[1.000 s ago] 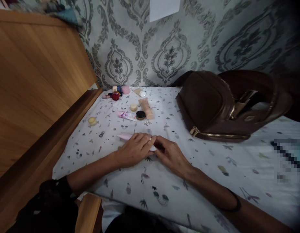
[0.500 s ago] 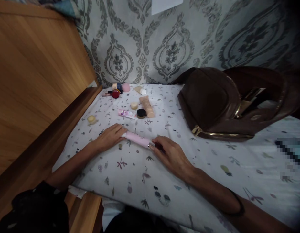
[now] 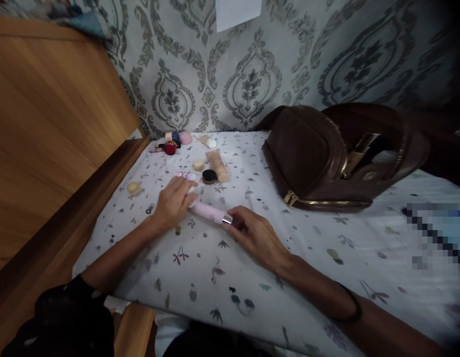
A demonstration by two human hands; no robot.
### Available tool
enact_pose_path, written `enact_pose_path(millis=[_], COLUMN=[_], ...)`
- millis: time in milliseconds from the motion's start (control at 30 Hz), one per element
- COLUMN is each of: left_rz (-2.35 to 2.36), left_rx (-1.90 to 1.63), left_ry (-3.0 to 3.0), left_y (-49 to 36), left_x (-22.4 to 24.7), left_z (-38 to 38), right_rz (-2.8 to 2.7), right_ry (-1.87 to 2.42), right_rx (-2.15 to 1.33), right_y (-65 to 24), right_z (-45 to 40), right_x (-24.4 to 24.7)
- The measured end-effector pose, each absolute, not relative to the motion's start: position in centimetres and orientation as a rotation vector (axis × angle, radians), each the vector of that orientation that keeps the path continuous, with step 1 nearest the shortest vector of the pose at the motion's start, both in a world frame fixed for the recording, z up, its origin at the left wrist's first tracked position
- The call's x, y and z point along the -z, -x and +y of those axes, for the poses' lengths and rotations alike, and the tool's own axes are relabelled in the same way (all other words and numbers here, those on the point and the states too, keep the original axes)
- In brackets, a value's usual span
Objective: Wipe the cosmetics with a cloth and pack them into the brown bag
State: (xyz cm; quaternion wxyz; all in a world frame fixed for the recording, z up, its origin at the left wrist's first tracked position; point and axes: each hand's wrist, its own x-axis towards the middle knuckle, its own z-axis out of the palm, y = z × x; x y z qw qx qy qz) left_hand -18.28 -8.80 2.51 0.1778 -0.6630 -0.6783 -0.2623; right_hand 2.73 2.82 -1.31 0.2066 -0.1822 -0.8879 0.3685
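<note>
Between my hands lies a slim pink tube (image 3: 209, 212) with a silver band toward its right end. My left hand (image 3: 174, 202) is closed round its whitish left end, the fingers slightly blurred. My right hand (image 3: 256, 235) grips the other end just past the silver band, and its fingers hide that tip. The tube slants a little down to the right, above the patterned cloth. Just beyond my left hand is a pink-and-white squeeze tube (image 3: 188, 175), partly covered by the fingers. Beside it sit a black-lidded jar (image 3: 209, 176) and a beige squeeze tube (image 3: 217, 166).
A brown bag (image 3: 326, 158) stands open at the right. Small cosmetics, including a red round container (image 3: 170, 148) and a pink one (image 3: 185, 138), lie near the wall. A small yellowish jar (image 3: 133, 188) sits at left, near a wooden panel (image 3: 59, 109).
My left hand has turned and risen slightly at the tube's left end, now covering part of the pink-and-white squeeze tube. My right hand keeps its grip. The whole view has shifted a little.
</note>
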Motion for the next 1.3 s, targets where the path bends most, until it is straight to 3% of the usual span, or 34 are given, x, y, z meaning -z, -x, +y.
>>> enact_pose_path(millis=[167,300,500,800,1133,1300], left_rz=[-1.589,-1.683,-1.998,-2.163,-1.595,-1.702], left_rx=[0.433,0.29,0.397,0.408,0.381,0.333], left_ry=[2.181,2.092,1.993,1.765,2.098,1.996], left_y=[12.5,14.0,20.1,21.6,12.7,16.0], left_x=[-0.3,0.9,0.6,0.3,-0.1,0.1], left_z=[-6.5,-6.0,-6.6,-6.2,-6.1,-5.7], right_rz=[-2.453,-2.485,-2.504,-2.487,-2.21,-1.989], right_ry=[0.465,0.482,0.516,0.484,0.578,0.673], right_rx=[-0.901,-0.917,-0.903,-0.901,-1.357,-1.72], right_y=[-2.7,-2.7,-2.7,-2.7,-2.6,-2.5], right_z=[3.1,3.3,3.3,3.1,3.4,4.0], right_x=[1.6,1.5,1.3,1.4,0.9,0.8])
